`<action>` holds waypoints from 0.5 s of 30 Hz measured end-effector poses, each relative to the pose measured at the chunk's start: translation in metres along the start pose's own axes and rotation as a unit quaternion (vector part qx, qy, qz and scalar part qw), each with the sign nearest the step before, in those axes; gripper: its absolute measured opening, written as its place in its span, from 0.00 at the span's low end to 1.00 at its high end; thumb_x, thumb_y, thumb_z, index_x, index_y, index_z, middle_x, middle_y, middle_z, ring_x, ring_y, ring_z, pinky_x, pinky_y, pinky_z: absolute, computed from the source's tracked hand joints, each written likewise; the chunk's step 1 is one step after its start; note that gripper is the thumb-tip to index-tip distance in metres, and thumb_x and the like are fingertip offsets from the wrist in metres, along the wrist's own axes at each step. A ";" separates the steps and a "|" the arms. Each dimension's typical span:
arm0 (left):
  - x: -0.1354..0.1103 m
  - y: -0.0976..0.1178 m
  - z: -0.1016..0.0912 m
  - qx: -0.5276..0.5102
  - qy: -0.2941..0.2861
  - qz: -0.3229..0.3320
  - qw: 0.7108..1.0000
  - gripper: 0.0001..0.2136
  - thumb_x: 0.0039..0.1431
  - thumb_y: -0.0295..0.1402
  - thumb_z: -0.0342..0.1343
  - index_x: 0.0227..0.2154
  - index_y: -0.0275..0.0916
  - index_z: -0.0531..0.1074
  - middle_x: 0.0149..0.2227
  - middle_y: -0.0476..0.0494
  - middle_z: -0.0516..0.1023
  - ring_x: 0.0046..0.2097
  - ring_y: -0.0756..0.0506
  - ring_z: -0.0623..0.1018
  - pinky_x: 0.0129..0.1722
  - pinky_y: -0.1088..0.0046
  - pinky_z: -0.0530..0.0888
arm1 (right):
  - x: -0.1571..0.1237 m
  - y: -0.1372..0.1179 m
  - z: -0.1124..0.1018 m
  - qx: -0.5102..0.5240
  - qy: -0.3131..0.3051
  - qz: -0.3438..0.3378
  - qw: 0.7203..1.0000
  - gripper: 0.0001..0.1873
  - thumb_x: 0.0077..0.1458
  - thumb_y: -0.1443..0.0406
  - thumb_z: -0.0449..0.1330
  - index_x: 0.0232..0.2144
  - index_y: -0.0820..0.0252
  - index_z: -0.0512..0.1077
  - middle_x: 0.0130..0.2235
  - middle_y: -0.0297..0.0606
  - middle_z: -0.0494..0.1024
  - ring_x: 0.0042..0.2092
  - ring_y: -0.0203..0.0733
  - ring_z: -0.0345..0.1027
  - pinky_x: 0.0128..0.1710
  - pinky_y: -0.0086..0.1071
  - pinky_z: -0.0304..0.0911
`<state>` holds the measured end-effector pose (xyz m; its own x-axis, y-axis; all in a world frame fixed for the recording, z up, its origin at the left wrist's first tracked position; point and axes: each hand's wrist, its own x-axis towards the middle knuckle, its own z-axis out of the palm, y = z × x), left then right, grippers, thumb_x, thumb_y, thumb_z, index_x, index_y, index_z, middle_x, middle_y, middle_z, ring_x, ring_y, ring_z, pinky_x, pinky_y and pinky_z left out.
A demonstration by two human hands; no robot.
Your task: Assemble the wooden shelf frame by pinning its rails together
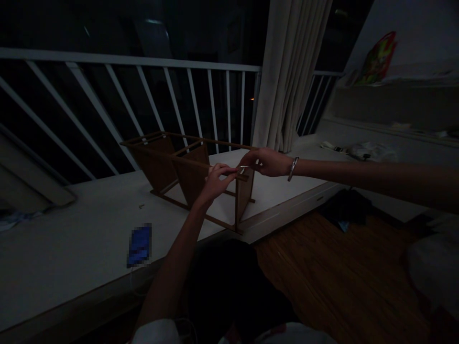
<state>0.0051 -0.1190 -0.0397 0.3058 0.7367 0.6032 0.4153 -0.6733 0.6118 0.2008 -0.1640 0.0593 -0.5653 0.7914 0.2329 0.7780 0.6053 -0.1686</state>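
A brown wooden shelf rack (186, 177) lies on its side on the white window ledge, its boards standing upright between thin rails. My left hand (218, 180) is closed around the end of the upper rail, thumb and fingers pinching near the corner. Just right of it, my right hand (263, 161), with a silver bracelet at the wrist, pinches a thin shiny metal rod that looks like a hex key (244, 167). The rod's tip is at the rail beside my left fingertips; the exact contact is hidden by the fingers.
A phone-like blurred blue object (139, 244) with a white cable lies on the ledge (89, 224). A small metal piece (141, 206) lies behind it. White railing (161, 62) and a curtain (287, 71) stand beyond. A dark bag-like heap (346, 205) rests on the wooden floor.
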 end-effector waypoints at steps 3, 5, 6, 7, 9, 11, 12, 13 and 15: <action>0.001 -0.002 0.000 0.006 0.000 0.009 1.000 0.09 0.54 0.37 0.54 0.37 0.47 0.75 0.40 0.47 0.70 0.48 0.45 0.65 0.49 0.64 0.63 | 0.001 0.004 0.002 -0.011 0.013 -0.019 1.000 0.15 0.50 0.73 0.53 0.39 0.58 0.73 0.39 0.35 0.77 0.40 0.35 0.68 0.39 0.27 0.58; 0.001 -0.002 0.000 0.010 0.000 0.012 1.000 0.09 0.54 0.36 0.53 0.38 0.46 0.75 0.40 0.47 0.71 0.48 0.45 0.66 0.49 0.64 0.63 | 0.003 0.007 0.003 -0.003 0.029 -0.023 0.999 0.14 0.51 0.72 0.53 0.39 0.58 0.74 0.38 0.34 0.76 0.39 0.34 0.67 0.38 0.27 0.58; 0.001 -0.002 0.000 0.012 -0.001 0.015 1.000 0.09 0.55 0.36 0.53 0.38 0.46 0.74 0.40 0.47 0.71 0.48 0.45 0.66 0.49 0.64 0.63 | 0.003 0.008 0.004 -0.001 0.037 -0.026 0.999 0.14 0.51 0.71 0.53 0.38 0.58 0.74 0.38 0.35 0.76 0.38 0.34 0.67 0.38 0.27 0.58; 0.000 -0.002 -0.001 0.013 -0.004 0.019 1.000 0.10 0.55 0.36 0.53 0.39 0.46 0.74 0.40 0.47 0.71 0.48 0.45 0.66 0.50 0.64 0.62 | 0.004 0.008 0.005 -0.002 0.048 -0.032 0.998 0.13 0.51 0.71 0.54 0.38 0.59 0.74 0.38 0.36 0.76 0.38 0.34 0.67 0.37 0.27 0.58; -0.002 -0.001 -0.003 0.021 -0.012 0.028 0.999 0.11 0.56 0.37 0.52 0.41 0.46 0.73 0.41 0.47 0.71 0.49 0.45 0.66 0.50 0.64 0.62 | 0.006 0.009 0.007 -0.012 0.072 -0.046 0.996 0.11 0.51 0.70 0.54 0.36 0.60 0.75 0.38 0.38 0.75 0.37 0.34 0.66 0.37 0.27 0.57; -0.005 0.000 -0.005 0.035 -0.022 0.042 0.998 0.12 0.55 0.38 0.53 0.43 0.46 0.72 0.43 0.47 0.71 0.50 0.45 0.65 0.51 0.63 0.61 | 0.007 0.010 0.009 -0.028 0.089 -0.053 0.994 0.11 0.51 0.68 0.55 0.36 0.60 0.75 0.38 0.39 0.74 0.37 0.35 0.65 0.36 0.27 0.56; -0.007 0.001 -0.006 0.046 -0.027 0.050 0.997 0.14 0.54 0.38 0.54 0.44 0.46 0.71 0.45 0.47 0.71 0.51 0.45 0.65 0.51 0.63 0.60 | 0.008 0.010 0.009 -0.036 0.093 -0.053 0.994 0.11 0.52 0.68 0.55 0.36 0.60 0.75 0.38 0.40 0.73 0.36 0.35 0.65 0.36 0.27 0.56; -0.009 0.002 -0.006 0.057 -0.029 0.058 0.996 0.15 0.53 0.39 0.55 0.45 0.46 0.70 0.46 0.47 0.71 0.52 0.44 0.64 0.52 0.62 0.60 | 0.008 0.010 0.009 -0.042 0.093 -0.049 0.994 0.11 0.52 0.67 0.54 0.36 0.60 0.76 0.37 0.40 0.73 0.36 0.35 0.65 0.35 0.27 0.56; -0.012 0.002 -0.006 0.078 -0.027 0.069 0.994 0.18 0.52 0.40 0.56 0.47 0.46 0.69 0.48 0.46 0.70 0.53 0.43 0.63 0.52 0.61 0.59 | 0.009 0.010 0.010 -0.050 0.088 -0.040 0.994 0.12 0.52 0.66 0.54 0.36 0.59 0.76 0.36 0.39 0.74 0.35 0.35 0.65 0.35 0.27 0.55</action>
<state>-0.0034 -0.1294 -0.0425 0.4128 0.6432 0.6449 0.4921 -0.7533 0.4363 0.2006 -0.1501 0.0504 -0.5759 0.7086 0.4077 0.7609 0.6470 -0.0496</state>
